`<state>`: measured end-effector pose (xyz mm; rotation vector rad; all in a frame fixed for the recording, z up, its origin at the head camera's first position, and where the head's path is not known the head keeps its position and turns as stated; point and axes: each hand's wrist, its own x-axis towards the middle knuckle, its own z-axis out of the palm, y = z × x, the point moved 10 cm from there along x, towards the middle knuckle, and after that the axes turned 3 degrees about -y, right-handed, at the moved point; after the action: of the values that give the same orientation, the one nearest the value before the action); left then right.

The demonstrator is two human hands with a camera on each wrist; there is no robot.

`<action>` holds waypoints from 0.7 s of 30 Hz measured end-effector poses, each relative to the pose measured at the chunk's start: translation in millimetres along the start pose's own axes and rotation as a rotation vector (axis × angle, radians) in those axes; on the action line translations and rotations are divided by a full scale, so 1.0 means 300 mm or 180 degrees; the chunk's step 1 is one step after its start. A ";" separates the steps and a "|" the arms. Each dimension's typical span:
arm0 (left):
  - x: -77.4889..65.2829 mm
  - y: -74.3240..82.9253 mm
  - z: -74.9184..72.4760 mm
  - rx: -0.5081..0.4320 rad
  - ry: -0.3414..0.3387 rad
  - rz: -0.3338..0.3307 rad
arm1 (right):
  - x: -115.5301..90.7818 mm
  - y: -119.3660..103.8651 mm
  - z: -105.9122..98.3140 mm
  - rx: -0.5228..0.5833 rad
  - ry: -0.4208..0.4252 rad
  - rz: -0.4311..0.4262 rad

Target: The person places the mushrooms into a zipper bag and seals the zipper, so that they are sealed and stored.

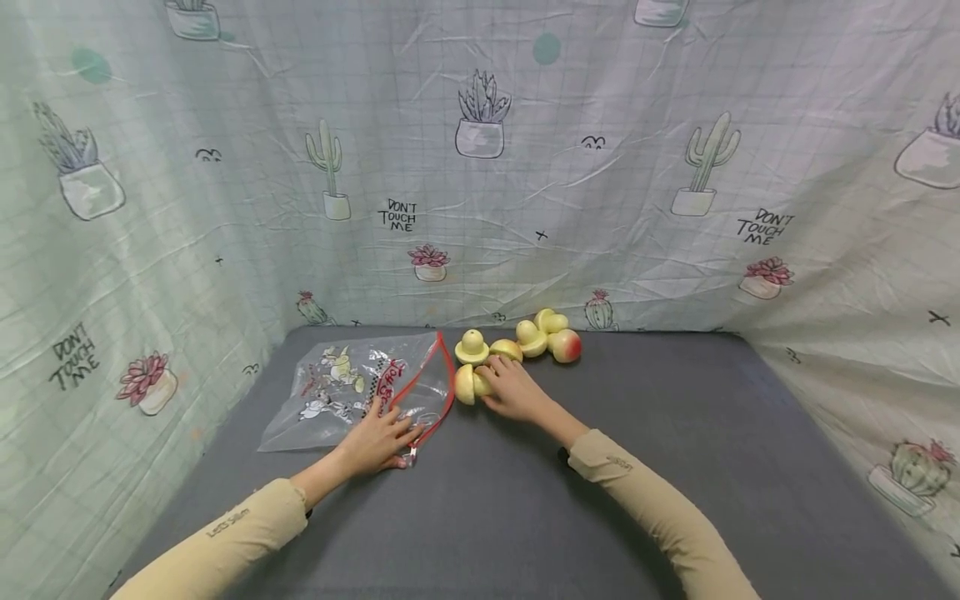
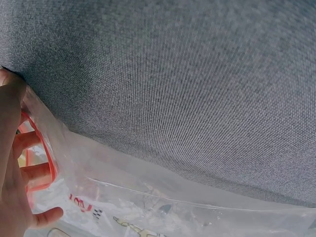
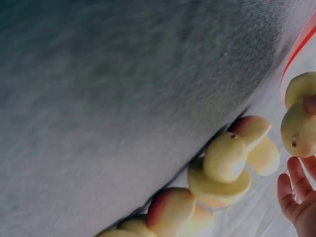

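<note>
My right hand grips a pale yellow toy peach half with a rounded bump, close to the bag's mouth. In the right wrist view the thumb lies against this peach half, at the right edge. My left hand lies with spread fingers on the mouth of a clear zip bag. The left wrist view shows its fingers at the bag's red zip edge, which looks parted. The bag lies flat, with cartoon prints and red lettering.
Several more toy peach halves sit behind and right of my right hand, one with a red blush. They rest on a grey cloth-covered table. A printed curtain hangs behind and at both sides.
</note>
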<state>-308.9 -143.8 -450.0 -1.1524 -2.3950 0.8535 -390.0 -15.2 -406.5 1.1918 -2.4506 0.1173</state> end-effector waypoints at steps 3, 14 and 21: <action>0.000 0.002 0.004 -0.0014 -0.0010 0.0009 | 0.012 -0.016 0.009 -0.0027 0.0027 -0.0018; 0.008 -0.018 0.029 -0.0357 -0.0150 0.0078 | 0.063 -0.059 0.039 -0.0022 0.0049 -0.0065; 0.017 -0.026 0.024 -0.0385 -0.0119 0.0141 | 0.093 -0.063 0.045 0.0008 0.0100 0.0064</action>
<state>-320.4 -146.2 -450.0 -1.2494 -2.4901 0.7589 -395.2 -51.1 -409.6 1.1578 -2.4364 0.1440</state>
